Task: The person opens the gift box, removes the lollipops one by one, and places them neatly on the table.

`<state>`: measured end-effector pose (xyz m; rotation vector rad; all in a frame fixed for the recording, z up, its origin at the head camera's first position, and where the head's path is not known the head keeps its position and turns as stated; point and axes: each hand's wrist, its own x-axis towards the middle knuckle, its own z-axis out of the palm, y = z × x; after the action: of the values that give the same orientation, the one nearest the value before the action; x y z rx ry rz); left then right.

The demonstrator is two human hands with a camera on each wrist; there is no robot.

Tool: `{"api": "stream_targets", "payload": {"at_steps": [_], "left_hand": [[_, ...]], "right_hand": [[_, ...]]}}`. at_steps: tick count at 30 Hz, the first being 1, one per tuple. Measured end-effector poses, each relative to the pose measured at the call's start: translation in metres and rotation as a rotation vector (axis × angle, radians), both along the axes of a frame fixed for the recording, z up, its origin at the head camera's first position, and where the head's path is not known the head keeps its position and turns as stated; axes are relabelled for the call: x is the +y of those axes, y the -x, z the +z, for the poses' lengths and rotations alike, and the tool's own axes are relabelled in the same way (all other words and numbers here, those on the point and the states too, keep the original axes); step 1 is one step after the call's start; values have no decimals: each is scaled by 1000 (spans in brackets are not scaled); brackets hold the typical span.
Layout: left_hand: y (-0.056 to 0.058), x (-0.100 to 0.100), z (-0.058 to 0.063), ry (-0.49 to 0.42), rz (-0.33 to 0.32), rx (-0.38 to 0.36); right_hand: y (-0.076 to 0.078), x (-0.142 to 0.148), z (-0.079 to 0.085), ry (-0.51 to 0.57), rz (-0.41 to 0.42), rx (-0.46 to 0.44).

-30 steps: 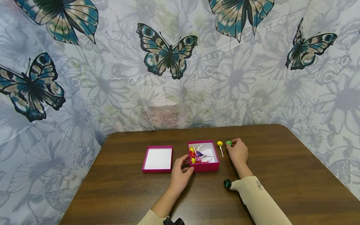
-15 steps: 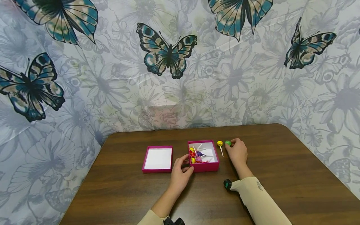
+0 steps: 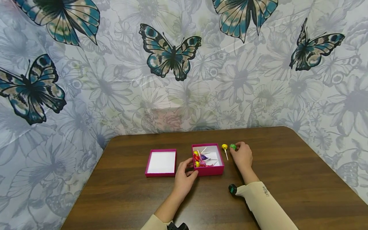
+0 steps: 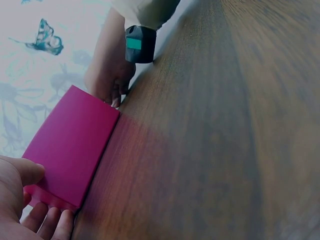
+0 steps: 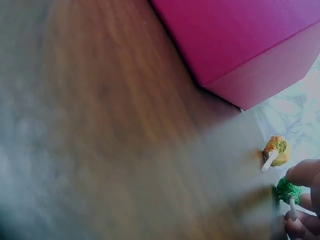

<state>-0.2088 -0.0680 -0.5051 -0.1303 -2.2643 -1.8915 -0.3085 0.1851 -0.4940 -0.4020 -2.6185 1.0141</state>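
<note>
My left hand (image 3: 184, 174) grips the near left corner of a pink box (image 3: 211, 171). Its thumb lies on the front wall and the other fingers are at the left side, as the left wrist view (image 4: 15, 200) shows. Several wrapped lollipops (image 3: 202, 163), red, yellow, pink and purple, lie inside, mostly toward the left. Right of the box, my right hand (image 3: 242, 155) pinches a green lollipop (image 5: 288, 191) by its wrapped head, its white stick pointing toward me. A yellow lollipop (image 3: 225, 147) lies on the table between the box and that hand.
The pink lid (image 3: 161, 175), white inside, lies upturned left of the box. All of it stands on a brown wooden table (image 3: 123, 191). Behind the table's far edge hangs a butterfly-patterned cloth (image 3: 172, 102).
My right hand has shifted very slightly left with the green lollipop, nearer the yellow one. The left hand and the box have stayed in place.
</note>
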Motion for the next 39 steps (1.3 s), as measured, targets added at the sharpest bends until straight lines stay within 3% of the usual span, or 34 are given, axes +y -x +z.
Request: {"api": "stream_targets", "payload": {"at_steps": [17,25,39], "left_hand": [[1,-1,-2,3,1,13],[2,-1,-2,4,-1,8],[1,-1,0,13,-10,6]], "right_hand": [[-2,6,8,-16,110,16],[-5,6,16,-16,145,95],[-19,-13,46,-21,407,214]]}}
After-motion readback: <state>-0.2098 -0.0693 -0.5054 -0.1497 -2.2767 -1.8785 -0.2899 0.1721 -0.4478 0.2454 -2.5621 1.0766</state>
